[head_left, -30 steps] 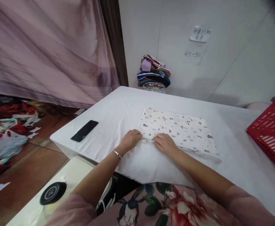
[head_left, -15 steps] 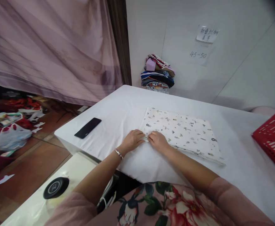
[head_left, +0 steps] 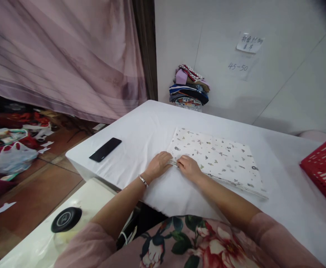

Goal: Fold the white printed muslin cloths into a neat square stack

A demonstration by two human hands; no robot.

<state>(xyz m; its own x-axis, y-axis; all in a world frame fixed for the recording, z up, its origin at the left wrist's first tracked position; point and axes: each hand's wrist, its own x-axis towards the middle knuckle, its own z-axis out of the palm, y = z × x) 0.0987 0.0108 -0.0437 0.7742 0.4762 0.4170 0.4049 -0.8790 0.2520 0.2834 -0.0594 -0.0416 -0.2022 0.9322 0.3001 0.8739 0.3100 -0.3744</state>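
Observation:
A folded white cloth point(head_left: 218, 154) with small printed motifs lies flat on the white-covered table point(head_left: 157, 117) in front of me. Its near left corner is between my two hands. My left hand point(head_left: 159, 163), with a silver bracelet at the wrist, is closed on the layered edge at that corner. Close beside it, my right hand point(head_left: 189, 167) grips the same edge, fingers curled over the layers. A short strip of stacked layers shows between the hands. The fingertips underneath are hidden.
A black phone point(head_left: 105, 149) lies on the table's left part. At the right edge stands a red perforated basket point(head_left: 323, 163). Folded fabrics point(head_left: 189, 89) are stacked by the wall. A black round lid point(head_left: 66, 219) is on a lower surface at left, and a plastic bag point(head_left: 13, 158) on the floor.
Both hands keep hold of the cloth's corner, and slightly more of the layered edge shows between them. The view has shifted a little; the cloth stays in place.

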